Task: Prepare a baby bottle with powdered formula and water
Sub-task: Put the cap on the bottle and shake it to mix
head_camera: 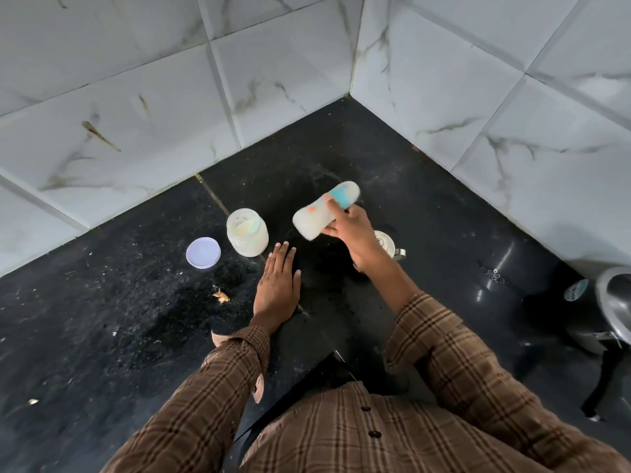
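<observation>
bottle in your right hand, above the counter

your right hand (353, 230) has its fingers and thumb curled round the baby bottle (326, 209), holding it tilted on its side, blurred, above the black counter (119, 319). your left hand (277, 285) lies flat on the counter, fingers straight and close together, holding nothing. just left of it stands the open jar (247, 232) of powder, with its white lid (203, 252) lying beside it. a metal cup (387, 244) sits partly hidden behind your right wrist.

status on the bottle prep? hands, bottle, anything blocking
Right hand grip on baby bottle, held tilted and blurred above the counter. Left hand flat on counter. Formula jar open, lid beside it. Nothing blocking.
</observation>
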